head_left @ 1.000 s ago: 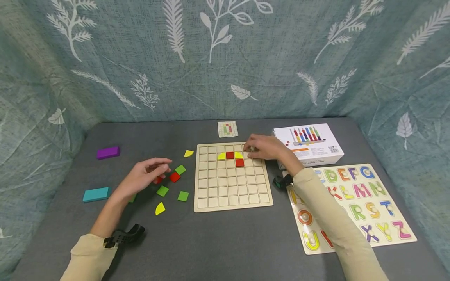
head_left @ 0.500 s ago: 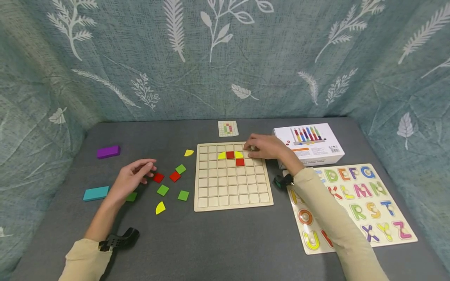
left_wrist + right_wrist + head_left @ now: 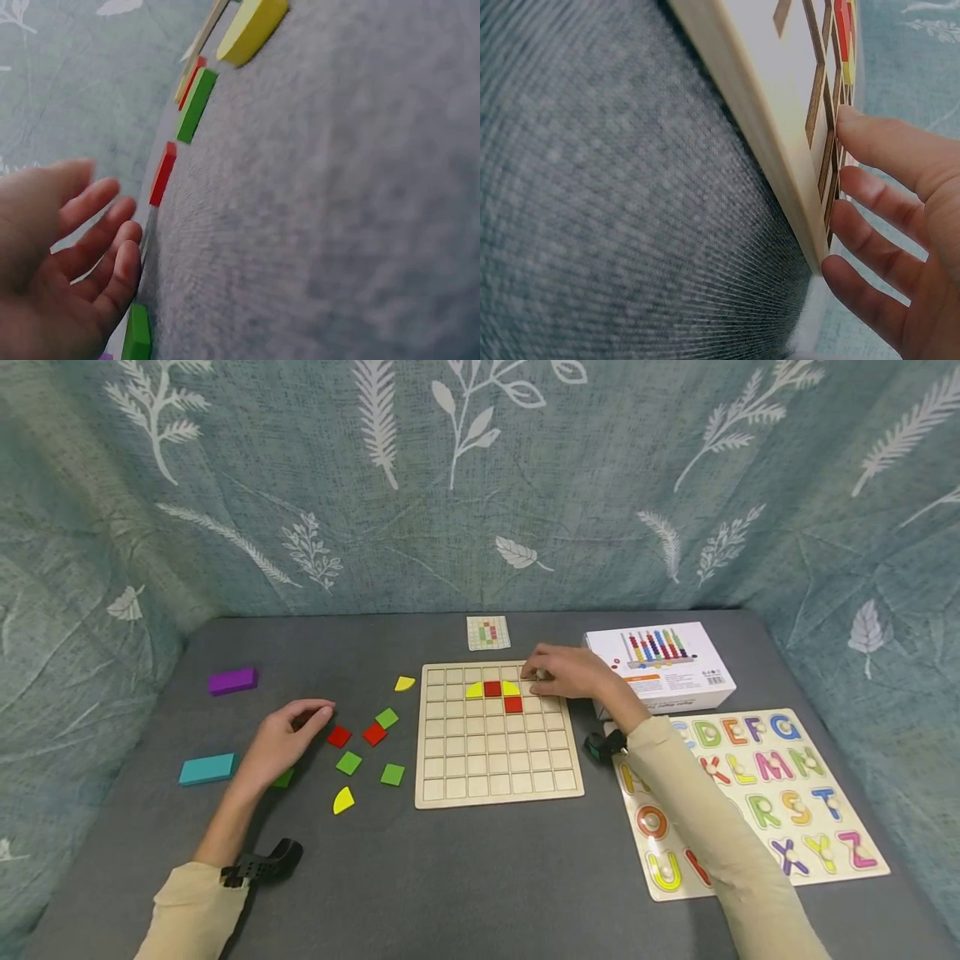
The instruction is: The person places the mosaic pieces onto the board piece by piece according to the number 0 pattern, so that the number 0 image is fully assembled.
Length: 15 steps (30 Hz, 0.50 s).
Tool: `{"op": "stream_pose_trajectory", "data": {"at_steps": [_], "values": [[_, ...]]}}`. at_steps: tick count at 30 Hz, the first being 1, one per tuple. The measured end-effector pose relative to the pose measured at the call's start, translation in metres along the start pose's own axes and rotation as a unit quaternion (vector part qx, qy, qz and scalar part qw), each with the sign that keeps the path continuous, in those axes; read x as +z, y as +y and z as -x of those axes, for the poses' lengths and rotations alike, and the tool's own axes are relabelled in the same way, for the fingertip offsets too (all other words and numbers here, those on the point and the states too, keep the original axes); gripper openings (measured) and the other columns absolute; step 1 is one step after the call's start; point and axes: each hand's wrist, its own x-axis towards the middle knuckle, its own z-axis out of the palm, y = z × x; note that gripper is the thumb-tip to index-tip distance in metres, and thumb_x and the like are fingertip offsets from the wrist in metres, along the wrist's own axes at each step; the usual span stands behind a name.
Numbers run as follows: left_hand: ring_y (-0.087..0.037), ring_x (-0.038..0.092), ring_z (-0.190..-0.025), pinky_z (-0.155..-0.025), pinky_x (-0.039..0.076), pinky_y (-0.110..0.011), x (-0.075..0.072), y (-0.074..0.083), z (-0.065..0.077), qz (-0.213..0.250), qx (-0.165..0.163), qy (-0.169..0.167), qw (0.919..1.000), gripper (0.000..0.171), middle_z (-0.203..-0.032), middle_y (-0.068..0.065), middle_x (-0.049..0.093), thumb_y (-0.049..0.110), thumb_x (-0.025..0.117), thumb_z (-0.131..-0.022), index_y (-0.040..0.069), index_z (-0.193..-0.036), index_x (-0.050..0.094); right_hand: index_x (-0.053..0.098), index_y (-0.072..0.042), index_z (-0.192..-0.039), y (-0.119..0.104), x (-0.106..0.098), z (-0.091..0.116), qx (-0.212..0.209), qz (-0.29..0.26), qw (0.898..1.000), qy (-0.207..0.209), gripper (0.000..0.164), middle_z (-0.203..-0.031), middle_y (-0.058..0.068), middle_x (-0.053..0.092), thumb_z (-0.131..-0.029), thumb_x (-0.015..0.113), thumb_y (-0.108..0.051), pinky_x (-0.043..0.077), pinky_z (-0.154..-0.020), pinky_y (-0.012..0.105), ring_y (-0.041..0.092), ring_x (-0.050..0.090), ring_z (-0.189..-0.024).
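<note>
- Your left hand (image 3: 288,742): fingers loose, grasping nothing; red tile (image 3: 339,737) near, at three o'clock.
- Your right hand (image 3: 566,672): fingers relaxed, unclenched, touching the grid board (image 3: 498,766) around one o'clock.

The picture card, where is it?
In the head view, the picture card lies at the back of the table, behind the grid board, left of the white box.

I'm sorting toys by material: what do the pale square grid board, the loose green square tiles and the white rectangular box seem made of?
Pale square grid board: probably smooth, unpainted wood; tan surface, brown cell edges.
Loose green square tiles: smooth painted wood or plastic; even colour fits either.
White rectangular box: likely smooth printed cardboard; flat faces, crisp edges, printed picture.
</note>
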Motion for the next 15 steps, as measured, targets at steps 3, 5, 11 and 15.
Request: {"op": "stream_pose_trajectory", "data": {"at_steps": [3, 5, 11, 15], "values": [[-0.005, 0.05, -0.086, -0.073, 0.043, -0.02, -0.001, -0.002, -0.001, -0.04, 0.038, -0.017, 0.9983, 0.038, -0.118, -0.013, 0.063, 0.034, 0.056, -0.099, 0.008, -0.125, 0.063, 0.067, -0.02, -0.12, 0.001, 0.0, 0.0, 0.001, 0.0, 1.0, 0.002, 0.027, -0.115, 0.001, 0.06, -0.096, 0.061, -0.031, 0.051, -0.078, 0.036, 0.016, 0.062, -0.095], [-0.008, 0.05, -0.087, -0.073, 0.043, -0.02, -0.001, -0.004, -0.001, -0.048, 0.06, -0.033, 0.9965, 0.036, -0.118, -0.012, 0.062, 0.031, 0.062, -0.096, 0.009, -0.125, 0.064, 0.067, -0.02, -0.12, 0.001, 0.0, 0.0, 0.001, -0.001, 1.0, 0.003, 0.026, -0.115, 0.002, 0.06, -0.096, 0.062, -0.03, 0.051, -0.078, 0.037, 0.016, 0.061, -0.095], [-0.001, 0.046, -0.1, -0.08, 0.041, -0.017, -0.002, -0.01, 0.001, -0.033, 0.082, -0.077, 0.9931, 0.041, -0.125, -0.007, 0.059, 0.029, 0.07, -0.09, 0.014, -0.127, 0.063, 0.067, -0.021, -0.119, 0.001, 0.003, -0.001, 0.008, -0.002, 1.0, 0.0, 0.026, -0.115, 0.001, 0.06, -0.096, 0.062, -0.032, 0.05, -0.078, 0.036, 0.016, 0.061, -0.094], [0.001, 0.042, -0.108, -0.085, 0.04, -0.022, -0.004, -0.012, 0.001, -0.027, 0.091, -0.101, 0.9904, 0.043, -0.132, -0.007, 0.056, 0.029, 0.07, -0.09, 0.016, -0.131, 0.06, 0.067, -0.022, -0.12, 0.002, 0.003, -0.002, 0.008, 0.002, 1.0, 0.0, 0.027, -0.115, 0.0, 0.06, -0.096, 0.061, -0.032, 0.05, -0.077, 0.036, 0.015, 0.061, -0.094]]}}
